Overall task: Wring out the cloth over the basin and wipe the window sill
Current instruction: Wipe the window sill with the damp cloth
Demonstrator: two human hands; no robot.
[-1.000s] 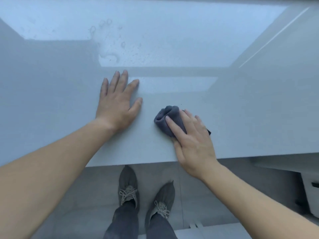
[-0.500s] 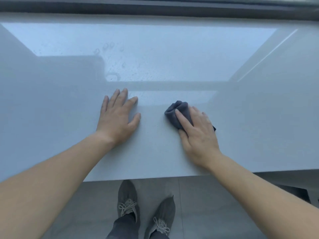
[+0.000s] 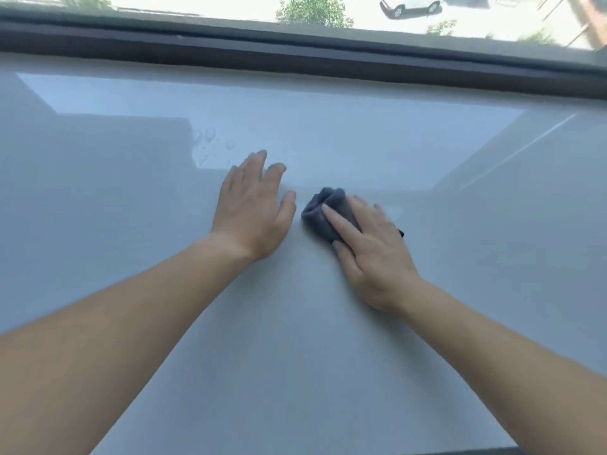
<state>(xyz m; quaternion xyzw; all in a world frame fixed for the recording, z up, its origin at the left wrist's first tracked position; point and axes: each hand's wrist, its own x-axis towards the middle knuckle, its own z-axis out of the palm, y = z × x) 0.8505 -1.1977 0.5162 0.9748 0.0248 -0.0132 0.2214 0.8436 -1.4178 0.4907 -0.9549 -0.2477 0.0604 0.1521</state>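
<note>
Fingers (image 3: 341,224) of the right hand (image 3: 374,254) lie straight, only pressing the bunched cloth (image 3: 317,210) on the window sill (image 3: 295,356); unpinched, it may slip out, missing droplets (image 3: 210,139) beyond the cloth.

The window sill (image 3: 295,356) has a pale grey surface, smooth and glossy, which mirrors the bright light like polished stone. The cloth (image 3: 323,208) is dark grey, soft and matt, with a fine fuzzy texture like microfibre. The window frame (image 3: 295,50) looks dark and matt, and small water drops (image 3: 210,139) shine on the sill.
</note>
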